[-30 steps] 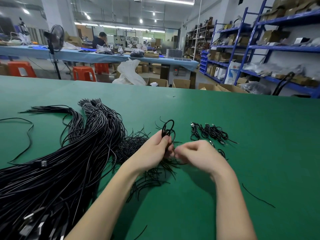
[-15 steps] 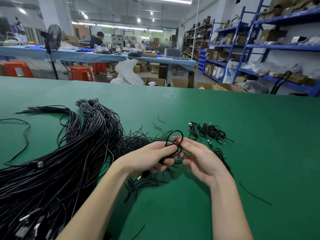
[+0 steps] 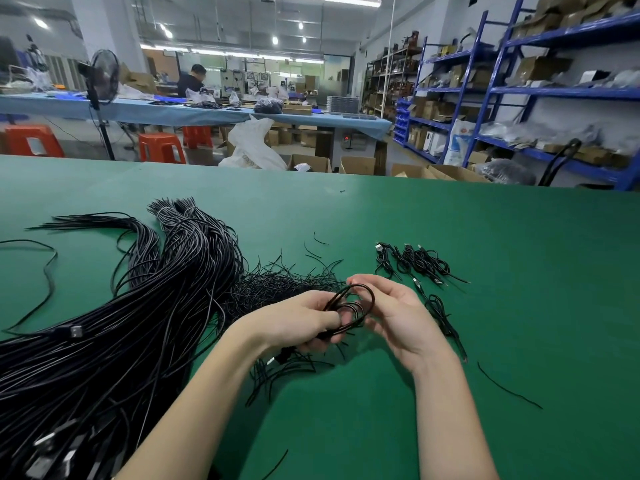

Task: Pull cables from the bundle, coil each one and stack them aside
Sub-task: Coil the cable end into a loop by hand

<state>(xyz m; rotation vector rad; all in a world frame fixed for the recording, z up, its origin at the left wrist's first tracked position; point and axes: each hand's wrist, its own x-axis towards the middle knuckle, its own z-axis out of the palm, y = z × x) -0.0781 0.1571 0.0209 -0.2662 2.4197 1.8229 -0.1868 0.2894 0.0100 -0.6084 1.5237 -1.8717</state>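
A thick bundle of long black cables (image 3: 114, 334) lies across the left of the green table (image 3: 519, 289). My left hand (image 3: 301, 320) grips a small coiled black cable (image 3: 353, 304) at its lower side, fingers curled round the loops. My right hand (image 3: 394, 313) is turned palm-up beside it, fingertips touching the top of the coil. A row of coiled cables (image 3: 415, 261) lies on the table just beyond my right hand. More coiled cable (image 3: 443, 317) trails to the right of my right wrist.
A heap of short black ties (image 3: 277, 285) lies under and behind my hands. One loose tie (image 3: 509, 386) lies at the right, a stray cable (image 3: 45, 275) at the far left. Beyond the table edge stand cardboard boxes (image 3: 356, 164), blue shelves (image 3: 554, 91) and another workbench.
The coil has come lower and nearer to me. My right hand has opened from a closed pinch to a palm-up pose with fingertips on the coil's top. The left hand keeps its grip.
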